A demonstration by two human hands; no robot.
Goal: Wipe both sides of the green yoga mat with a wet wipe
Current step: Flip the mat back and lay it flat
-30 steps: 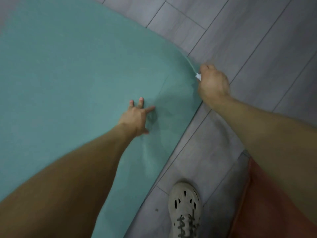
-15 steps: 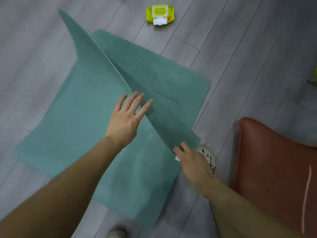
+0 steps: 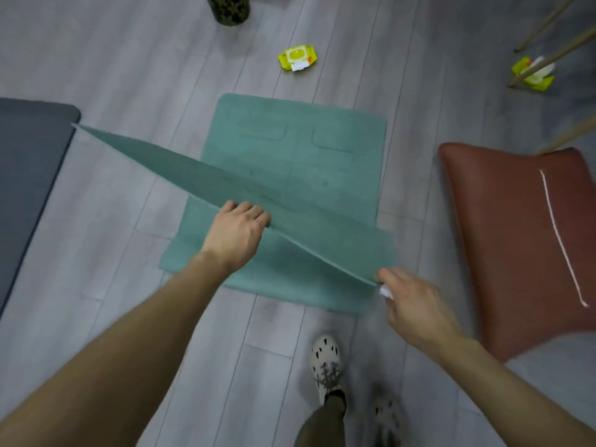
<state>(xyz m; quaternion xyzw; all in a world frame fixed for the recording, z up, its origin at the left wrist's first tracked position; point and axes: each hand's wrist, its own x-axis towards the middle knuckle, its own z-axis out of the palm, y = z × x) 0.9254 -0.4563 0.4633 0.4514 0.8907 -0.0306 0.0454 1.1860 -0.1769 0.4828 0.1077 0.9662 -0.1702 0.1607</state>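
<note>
Green yoga mat [image 3: 296, 150] lies mid-floor on the grey plank floor [image 3: 129, 59]: far half flat, near end lifted into a slanted flap whose free corner points left, just short of a dark grey mat [image 3: 25, 175] at the left edge. Left hand [image 3: 235, 237] has its fingers curled over the raised edge, gripping it. Right hand [image 3: 412, 304] pinches the flap's right corner, with a white wet wipe [image 3: 385, 291] bunched in the same fingers. Step is likely the turn-over between sides; which face has been wiped can't be told. Next move calls for carrying the flap over toward the far end so the underside faces up, laying it flat, then freeing the wipe hand to wipe. Room: open floor beyond the far edge up to a yellow wipes pack [image 3: 298, 58]; the left corner may brush the grey mat. Person's shoe [image 3: 325, 356] stands just off the near edge. A red-brown cushion [image 3: 516, 237] is near the right edge, with wooden legs [image 3: 548, 56] and a second yellow pack [image 3: 533, 74] far right.
</note>
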